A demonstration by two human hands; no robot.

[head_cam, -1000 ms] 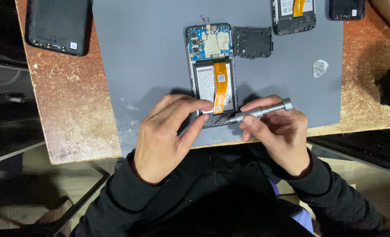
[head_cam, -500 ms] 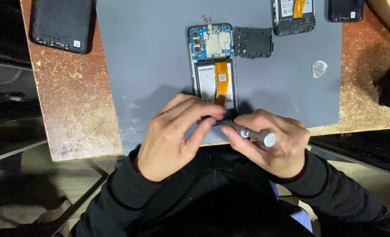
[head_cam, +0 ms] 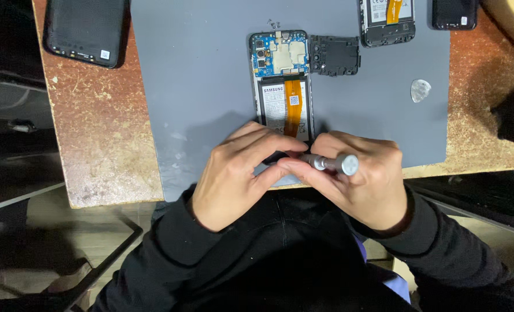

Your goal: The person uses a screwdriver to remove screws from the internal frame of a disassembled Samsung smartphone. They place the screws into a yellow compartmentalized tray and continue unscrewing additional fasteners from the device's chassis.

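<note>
Hands working at the opened phone's (head_cam: 282, 86) near end

Left hand (head_cam: 236, 176) is curling over it, pinching; right hand (head_cam: 364, 179) is pinching a grey screwdriver (head_cam: 333, 163).

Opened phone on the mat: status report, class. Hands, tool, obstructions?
Left hand steadies opened phone. Right hand grips screwdriver at its lower end. Hands hide the tip.

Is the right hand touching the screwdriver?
Touching. The head view shows the right hand wrapped around the grey screwdriver, thumb and fingers closed on its shaft above the opened phone.
</note>
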